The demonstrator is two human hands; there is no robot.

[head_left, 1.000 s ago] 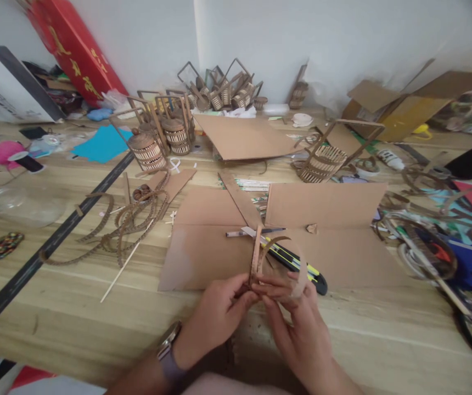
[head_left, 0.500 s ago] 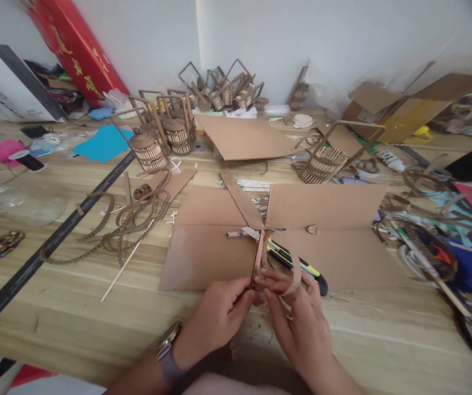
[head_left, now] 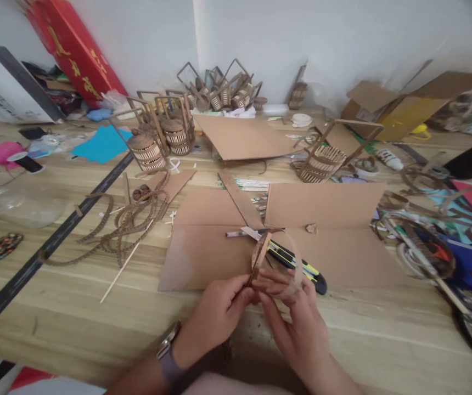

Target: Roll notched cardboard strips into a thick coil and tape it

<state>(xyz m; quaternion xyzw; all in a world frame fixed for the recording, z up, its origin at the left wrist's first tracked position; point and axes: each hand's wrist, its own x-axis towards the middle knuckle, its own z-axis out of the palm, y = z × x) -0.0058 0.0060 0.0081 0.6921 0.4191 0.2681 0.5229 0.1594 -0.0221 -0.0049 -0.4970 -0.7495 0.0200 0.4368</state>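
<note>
My left hand (head_left: 222, 310), with a watch on its wrist, is closed in a pinch on the lower edge of a thin, rounded cardboard piece (head_left: 260, 252) seen nearly edge-on. A narrow cardboard strip (head_left: 298, 258) curves away from it in a loop. My right hand (head_left: 297, 323) is closed around that strip, its fingertips against the piece's lower edge. Just beyond the hands, a yellow-and-black utility knife (head_left: 287, 257) lies with its blade out on the flat cardboard sheet (head_left: 338, 258). Fingers hide where strip and piece meet.
Coiled corrugated strips (head_left: 137, 219) and a thin stick (head_left: 127, 260) lie left. Small handled baskets (head_left: 147, 151) stand behind, with another basket (head_left: 322, 163) at right. A bicycle model (head_left: 421, 249) sits at the right among scraps.
The rounded cardboard piece has turned so more of its face shows, its top leaning right. My right fingers have shifted slightly left, and the strip's loop stands wider and higher.
</note>
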